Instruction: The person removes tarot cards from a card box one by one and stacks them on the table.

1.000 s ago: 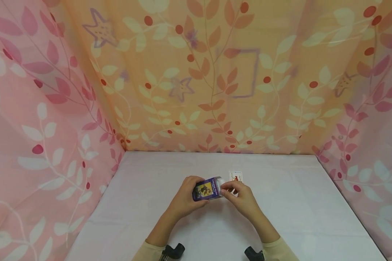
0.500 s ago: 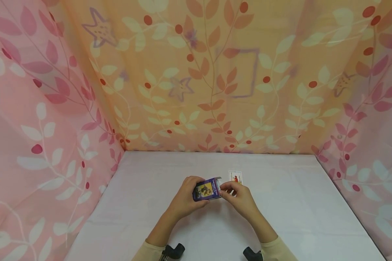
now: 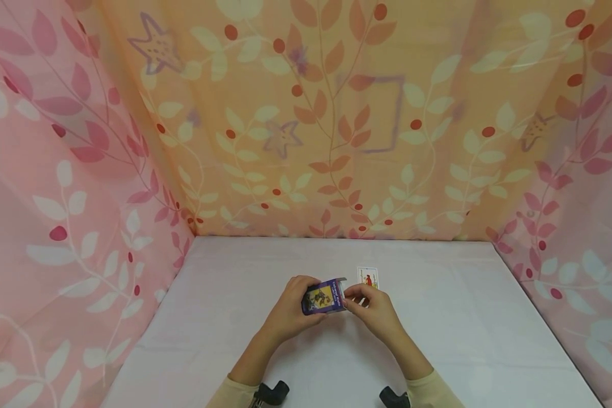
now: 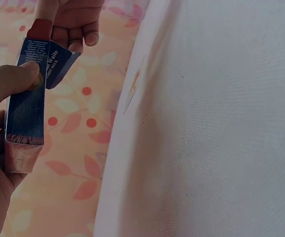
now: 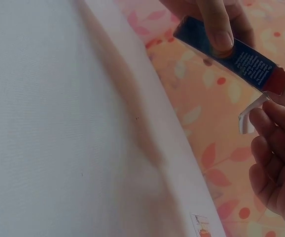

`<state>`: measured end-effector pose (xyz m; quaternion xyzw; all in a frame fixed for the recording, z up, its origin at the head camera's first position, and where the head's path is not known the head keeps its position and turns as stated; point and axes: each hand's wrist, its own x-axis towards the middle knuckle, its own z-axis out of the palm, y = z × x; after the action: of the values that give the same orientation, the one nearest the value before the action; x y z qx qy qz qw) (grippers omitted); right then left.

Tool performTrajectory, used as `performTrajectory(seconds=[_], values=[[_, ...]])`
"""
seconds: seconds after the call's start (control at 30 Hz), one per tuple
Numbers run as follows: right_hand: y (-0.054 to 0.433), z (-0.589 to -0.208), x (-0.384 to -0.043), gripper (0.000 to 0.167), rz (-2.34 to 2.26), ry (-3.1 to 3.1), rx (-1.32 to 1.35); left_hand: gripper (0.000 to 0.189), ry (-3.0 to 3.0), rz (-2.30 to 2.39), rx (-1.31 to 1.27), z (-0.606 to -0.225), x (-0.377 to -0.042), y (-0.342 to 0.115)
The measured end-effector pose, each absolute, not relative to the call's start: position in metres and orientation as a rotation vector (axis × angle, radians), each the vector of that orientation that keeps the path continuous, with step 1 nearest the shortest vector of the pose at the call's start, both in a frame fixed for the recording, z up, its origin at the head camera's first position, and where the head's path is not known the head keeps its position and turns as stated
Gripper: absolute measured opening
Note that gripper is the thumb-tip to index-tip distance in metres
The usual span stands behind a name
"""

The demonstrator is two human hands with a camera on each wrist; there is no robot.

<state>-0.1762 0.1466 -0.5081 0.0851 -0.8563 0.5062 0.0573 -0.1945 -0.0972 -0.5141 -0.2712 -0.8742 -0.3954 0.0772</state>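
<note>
My left hand grips a purple-blue tarot card box, its front picture facing up. In the left wrist view, the thumb presses on the box's narrow side. At the box's right end, the thumb and fingertips of my right hand pinch at the opened end. A red side flap stands out there beside the right thumb. The folded-out end flap touches the right fingertips in the right wrist view. The inside of the box is hidden.
A picture card lies on the white-covered table just beyond my right hand. Flowered curtains enclose the back and both sides. Dark wrist-worn devices show near the sleeves.
The right hand has shifted slightly left, closer to the box, and less of the pale opened end shows between them. The left hand and the box stay almost still.
</note>
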Motion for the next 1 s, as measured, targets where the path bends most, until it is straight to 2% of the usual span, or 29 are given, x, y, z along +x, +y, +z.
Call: performTrajectory(seconds=[1.0], values=[[0.1536,-0.5019,-0.1752,0.015,1.520,-2.589,0.250,0.071,-2.619,-1.192,-0.788,-0.5140,-0.1938,-0.0983]])
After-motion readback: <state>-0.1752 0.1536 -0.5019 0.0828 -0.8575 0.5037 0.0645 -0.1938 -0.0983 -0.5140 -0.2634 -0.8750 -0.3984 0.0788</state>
